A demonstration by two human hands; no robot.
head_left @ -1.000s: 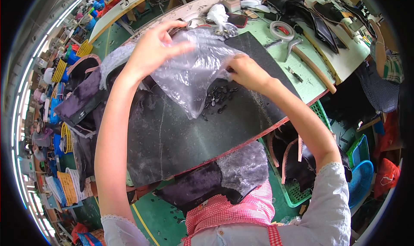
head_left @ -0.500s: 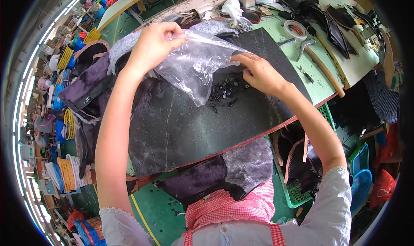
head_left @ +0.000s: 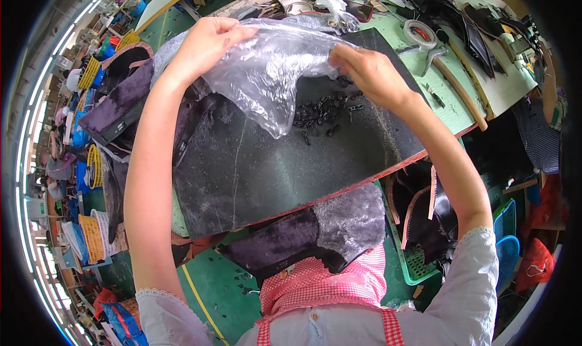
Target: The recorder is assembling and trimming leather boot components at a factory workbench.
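A clear plastic bag (head_left: pixel 260 82) is stretched between my two hands over the dark stone slab (head_left: pixel 254 182). My left hand (head_left: pixel 206 46) pinches its upper left edge. My right hand (head_left: pixel 379 76) grips the opposite side of the bag, fingers closed. One corner of the bag hangs toward me. Beneath and beside the bag, a loose pile of small black glossy pieces (head_left: pixel 321 111) lies on the slab; they resemble zipper pulls, but are too small to tell surely. A purple and grey furry piece (head_left: pixel 348 222) lies across my lap.
More dark furry pieces (head_left: pixel 121 106) lie left of the slab. On the green bench to the right are a tape roll (head_left: pixel 419 34), a hammer (head_left: pixel 458 88) and a small knife (head_left: pixel 434 96). Black leather pieces (head_left: pixel 467 37) lie farther back. Below right stands a green crate (head_left: pixel 421 267).
Both hands have moved slightly apart, the left one up and to the left, spreading the bag wider. More black pieces now show on the slab.
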